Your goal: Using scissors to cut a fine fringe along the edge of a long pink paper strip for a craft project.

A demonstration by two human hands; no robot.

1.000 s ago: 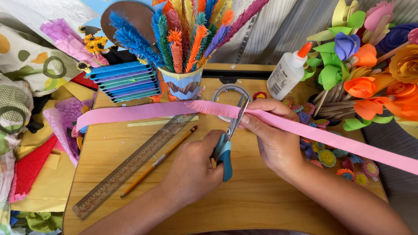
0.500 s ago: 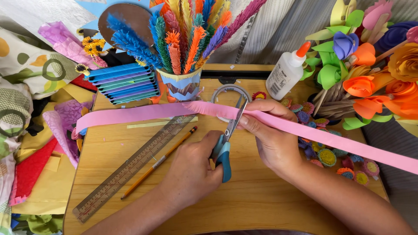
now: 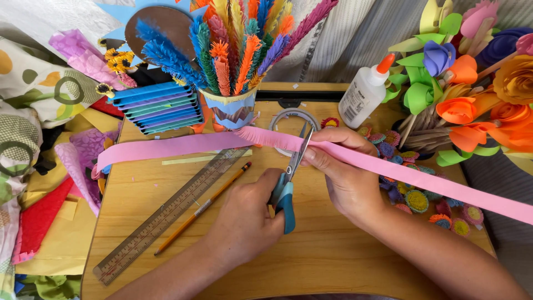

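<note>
On the wooden desk [image 3: 344, 261], bare board lies open toward the near edge. A long pink paper strip [image 3: 166, 147] spans it from the left edge past the right. The right hand [image 3: 347, 178] pinches that strip mid-length, fingers pressed together. The left hand [image 3: 247, 219] is closed round blue-handled scissors [image 3: 288, 183], blades parted at the strip's fringed upper edge. A ruler [image 3: 166, 216] and pencil [image 3: 202, 208] lie diagonally just left.
</note>
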